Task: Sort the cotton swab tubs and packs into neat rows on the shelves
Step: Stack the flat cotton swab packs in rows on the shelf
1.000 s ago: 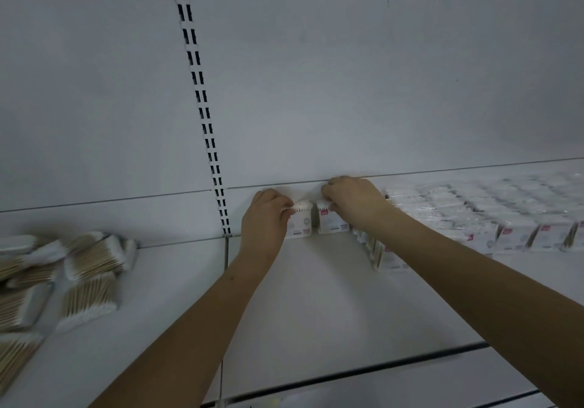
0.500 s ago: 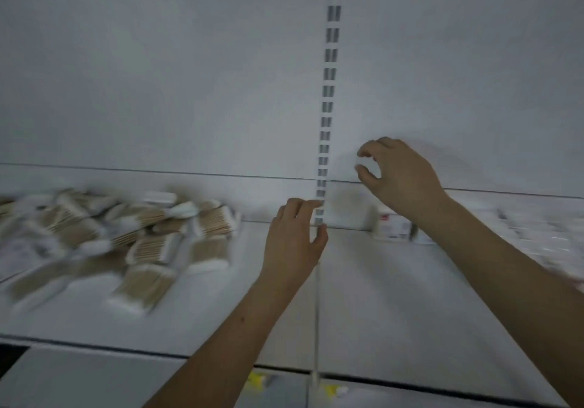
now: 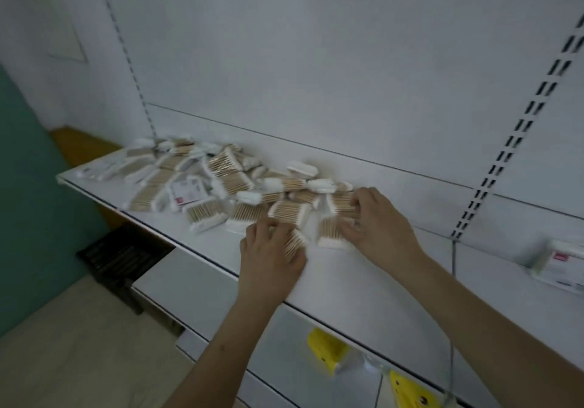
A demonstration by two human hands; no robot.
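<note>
On the shelf (image 3: pixel 316 284), against the back panel, a loose pile (image 3: pixel 221 183) of cotton swab packs is seen, spread to the left of the hands. The left hand (image 3: pixel 268 256) is laid on one pack (image 3: pixel 295 243) at the near right edge of the pile, with the fingers bent over it; whether the pack is really gripped cannot be told, because the picture is blurred. The right hand (image 3: pixel 376 221) is placed on two packs (image 3: pixel 335 218) at the right end of the pile, one behind the other, and the fingers are curled at their edges; a firm grip cannot be confirmed either.

The packs are judged to be light and rather soft, in thin slippery film, with stiff wooden sticks inside. They should be taken by the long sides, across the sticks, so that the film does not slide and the sticks are not bent.

An exact count of the pile is not possible; some twenty or more packs are estimated. Far to the right of the pile, one white tub (image 3: pixel 556 262) with a red mark is seen standing at the back panel. Two yellow tags (image 3: pixel 325 349) are fixed below the shelf.
</note>
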